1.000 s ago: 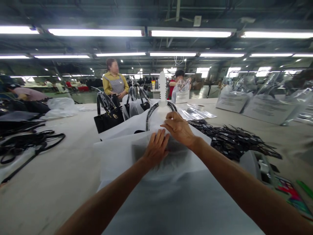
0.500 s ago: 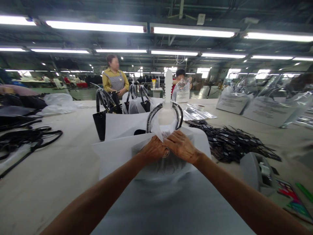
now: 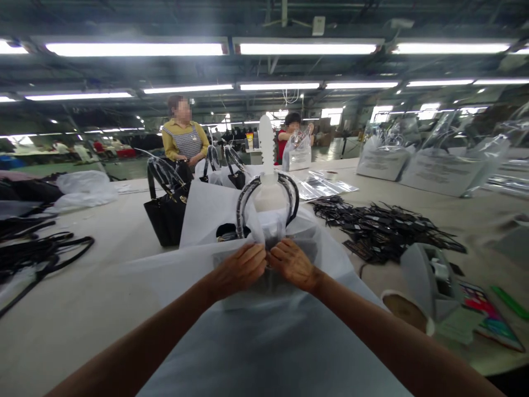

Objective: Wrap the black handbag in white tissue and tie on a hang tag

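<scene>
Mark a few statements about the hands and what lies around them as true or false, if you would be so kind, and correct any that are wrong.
1. The left hand and right hand both touch the white wrapping. True.
2. The dark curved handles lie folded flat beneath the hands. False: the handles stand up beyond the hands.
3. The pile of black tags lies to the right of the hands. True.
4. The grey dispenser is on the left. False: the grey dispenser is on the right.
5. A person in a yellow top is across the table. True.
</scene>
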The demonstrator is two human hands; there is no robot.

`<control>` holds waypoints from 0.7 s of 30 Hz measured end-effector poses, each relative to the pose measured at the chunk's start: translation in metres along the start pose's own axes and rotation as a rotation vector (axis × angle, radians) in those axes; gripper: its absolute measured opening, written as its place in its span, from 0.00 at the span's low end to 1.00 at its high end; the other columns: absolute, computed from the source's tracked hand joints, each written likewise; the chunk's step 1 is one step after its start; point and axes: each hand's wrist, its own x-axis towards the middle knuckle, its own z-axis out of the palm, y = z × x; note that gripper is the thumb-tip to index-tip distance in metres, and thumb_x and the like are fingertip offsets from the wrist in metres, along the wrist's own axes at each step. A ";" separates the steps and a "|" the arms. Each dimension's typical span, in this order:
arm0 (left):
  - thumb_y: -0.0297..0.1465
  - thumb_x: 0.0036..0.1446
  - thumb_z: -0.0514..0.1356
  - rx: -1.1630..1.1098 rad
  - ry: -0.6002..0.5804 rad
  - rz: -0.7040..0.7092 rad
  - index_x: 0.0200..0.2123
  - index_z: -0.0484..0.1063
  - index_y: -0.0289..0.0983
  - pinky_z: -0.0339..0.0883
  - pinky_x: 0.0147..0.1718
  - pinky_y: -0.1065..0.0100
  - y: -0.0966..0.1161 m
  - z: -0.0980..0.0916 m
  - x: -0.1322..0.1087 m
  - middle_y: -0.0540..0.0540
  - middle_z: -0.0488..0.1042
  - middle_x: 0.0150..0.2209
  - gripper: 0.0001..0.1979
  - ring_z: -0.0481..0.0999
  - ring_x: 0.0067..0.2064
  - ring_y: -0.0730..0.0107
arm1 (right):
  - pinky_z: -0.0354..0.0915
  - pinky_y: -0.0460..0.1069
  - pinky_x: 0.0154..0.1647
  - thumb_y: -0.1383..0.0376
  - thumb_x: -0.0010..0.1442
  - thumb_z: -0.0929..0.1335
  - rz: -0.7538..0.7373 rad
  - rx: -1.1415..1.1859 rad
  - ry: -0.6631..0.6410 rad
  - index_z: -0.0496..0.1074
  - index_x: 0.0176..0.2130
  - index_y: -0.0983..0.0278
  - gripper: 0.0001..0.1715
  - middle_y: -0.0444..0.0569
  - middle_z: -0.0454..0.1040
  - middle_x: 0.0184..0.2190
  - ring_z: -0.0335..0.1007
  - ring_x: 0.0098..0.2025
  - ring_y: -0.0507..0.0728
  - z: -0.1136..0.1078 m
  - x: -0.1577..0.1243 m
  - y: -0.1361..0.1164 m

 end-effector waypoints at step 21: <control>0.21 0.62 0.45 0.148 -0.099 -0.298 0.50 0.69 0.25 0.61 0.44 0.57 0.056 0.024 0.009 0.35 0.75 0.44 0.19 0.73 0.47 0.56 | 0.61 0.55 0.53 0.70 0.62 0.62 0.647 0.002 -0.050 0.70 0.48 0.62 0.15 0.52 0.75 0.44 0.68 0.50 0.56 -0.078 -0.138 -0.034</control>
